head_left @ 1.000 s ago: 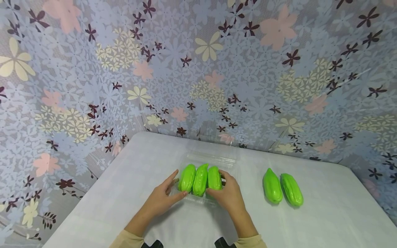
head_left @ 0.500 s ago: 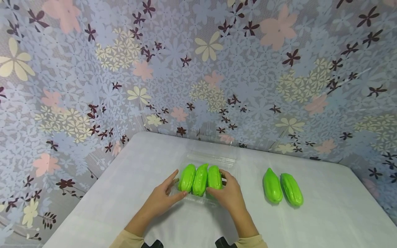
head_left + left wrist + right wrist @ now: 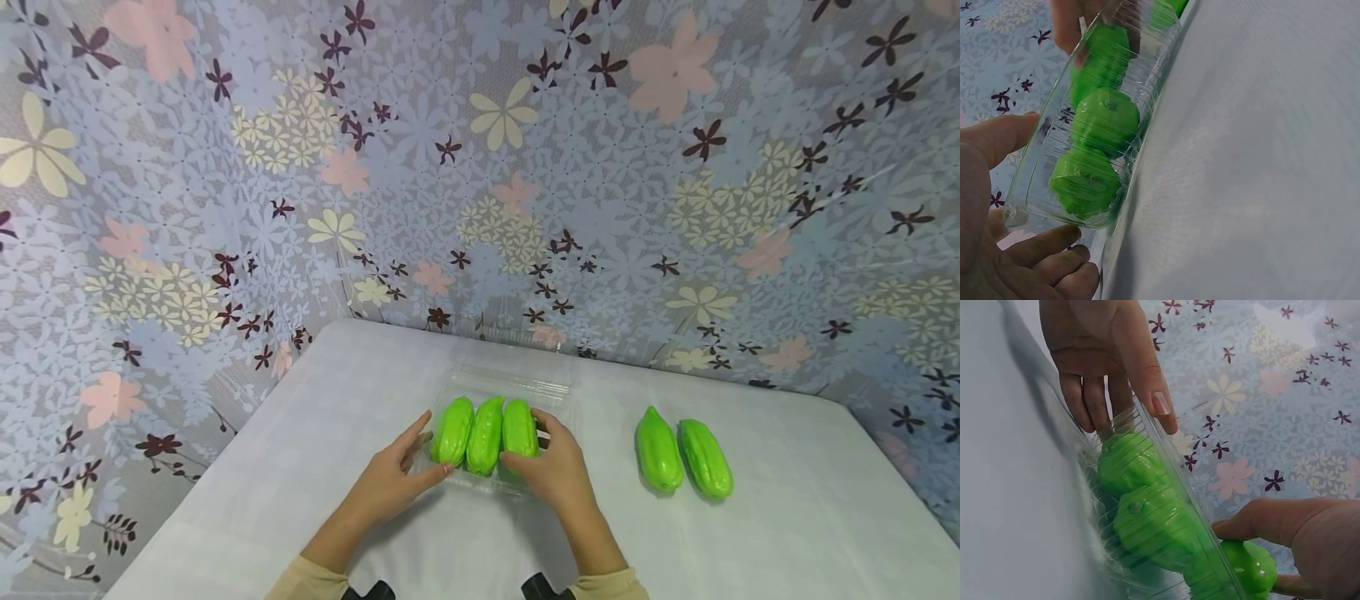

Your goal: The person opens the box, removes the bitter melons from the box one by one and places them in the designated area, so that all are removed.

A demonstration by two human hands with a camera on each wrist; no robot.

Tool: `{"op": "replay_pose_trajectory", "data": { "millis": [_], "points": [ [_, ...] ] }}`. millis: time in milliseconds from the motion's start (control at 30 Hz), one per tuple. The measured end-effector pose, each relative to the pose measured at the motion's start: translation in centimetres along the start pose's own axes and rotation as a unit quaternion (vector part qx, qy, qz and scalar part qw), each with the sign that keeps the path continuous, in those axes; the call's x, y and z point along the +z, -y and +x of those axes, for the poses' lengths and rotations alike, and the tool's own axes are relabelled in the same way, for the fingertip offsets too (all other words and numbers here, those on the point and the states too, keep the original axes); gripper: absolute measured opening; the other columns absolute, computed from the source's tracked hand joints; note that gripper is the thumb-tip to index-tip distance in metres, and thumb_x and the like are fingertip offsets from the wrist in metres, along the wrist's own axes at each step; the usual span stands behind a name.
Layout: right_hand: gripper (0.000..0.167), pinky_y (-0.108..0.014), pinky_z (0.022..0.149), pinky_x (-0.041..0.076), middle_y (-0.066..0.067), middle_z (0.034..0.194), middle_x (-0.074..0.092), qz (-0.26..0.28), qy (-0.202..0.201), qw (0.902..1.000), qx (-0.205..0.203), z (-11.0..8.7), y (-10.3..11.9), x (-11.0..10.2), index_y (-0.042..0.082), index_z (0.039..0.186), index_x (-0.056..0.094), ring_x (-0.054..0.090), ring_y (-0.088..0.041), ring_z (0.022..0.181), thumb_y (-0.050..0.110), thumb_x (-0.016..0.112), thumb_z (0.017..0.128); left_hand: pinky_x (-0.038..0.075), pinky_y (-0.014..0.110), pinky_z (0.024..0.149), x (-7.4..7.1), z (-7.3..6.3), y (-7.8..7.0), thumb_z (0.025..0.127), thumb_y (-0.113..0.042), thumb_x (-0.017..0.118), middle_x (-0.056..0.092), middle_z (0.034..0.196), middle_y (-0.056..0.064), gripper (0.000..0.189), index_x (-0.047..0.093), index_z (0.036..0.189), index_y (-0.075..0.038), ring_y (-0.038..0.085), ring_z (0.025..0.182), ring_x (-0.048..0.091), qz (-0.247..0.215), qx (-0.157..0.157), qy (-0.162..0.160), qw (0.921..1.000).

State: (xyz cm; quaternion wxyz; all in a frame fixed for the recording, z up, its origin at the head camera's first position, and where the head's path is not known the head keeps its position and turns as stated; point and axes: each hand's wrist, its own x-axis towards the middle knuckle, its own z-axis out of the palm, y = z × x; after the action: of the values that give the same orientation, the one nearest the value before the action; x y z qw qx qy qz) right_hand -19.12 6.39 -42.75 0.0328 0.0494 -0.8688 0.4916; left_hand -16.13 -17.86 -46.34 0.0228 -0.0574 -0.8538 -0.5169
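Observation:
A clear plastic box [image 3: 480, 482] with its lid folded back holds three bright green, ridged gourd-like vegetables side by side: a left one [image 3: 453, 432], a middle one [image 3: 485, 437] and a right one [image 3: 519, 427]. At the box's left end, my left hand [image 3: 390, 483] holds it, thumb at the rim and fingers round the end wall. My right hand [image 3: 557, 467] pinches the right vegetable between thumb and fingers. In the right wrist view, that vegetable [image 3: 1250, 569] stands partly above the rim.
Two more green vegetables lie on the white-covered table to the right, one with a pointed tip [image 3: 660, 450] and one blunter [image 3: 707, 460]. The clear lid [image 3: 517, 342] lies behind the box, near the flower-patterned wall [image 3: 420, 208].
The right vegetable has shifted very slightly away from me with my right hand. My left hand and the box stay put.

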Motion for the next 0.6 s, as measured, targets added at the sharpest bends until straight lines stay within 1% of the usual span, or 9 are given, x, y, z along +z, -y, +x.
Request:
{"op": "replay_pose_trajectory", "data": {
  "millis": [367, 600],
  "points": [
    [0.078, -0.054, 0.094, 0.054, -0.025, 0.139, 0.054, 0.016, -0.001, 0.9999, 0.002, -0.10, 0.16, -0.12, -0.004, 0.145, 0.047, 0.055, -0.046, 0.122, 0.013, 0.085, 0.079, 0.043, 0.052, 0.108, -0.02, -0.09, -0.18, 0.087, -0.046, 0.079, 0.052, 0.145, 0.021, 0.088, 0.036, 0.158, -0.021, 0.043, 0.132, 0.049, -0.002, 0.001, -0.003, 1.0000],
    [0.078, -0.054, 0.094, 0.054, -0.024, 0.140, 0.053, 0.019, 0.002, 0.9998, 0.010, -0.18, 0.38, -0.30, -0.002, 0.146, 0.047, 0.054, -0.046, 0.123, 0.014, 0.085, 0.080, 0.043, 0.052, 0.108, -0.08, -0.11, -0.29, 0.087, -0.046, 0.078, 0.051, 0.146, 0.021, 0.088, 0.034, 0.159, -0.020, 0.043, 0.133, 0.048, -0.002, -0.002, 0.001, 1.0000]
  ]
}}
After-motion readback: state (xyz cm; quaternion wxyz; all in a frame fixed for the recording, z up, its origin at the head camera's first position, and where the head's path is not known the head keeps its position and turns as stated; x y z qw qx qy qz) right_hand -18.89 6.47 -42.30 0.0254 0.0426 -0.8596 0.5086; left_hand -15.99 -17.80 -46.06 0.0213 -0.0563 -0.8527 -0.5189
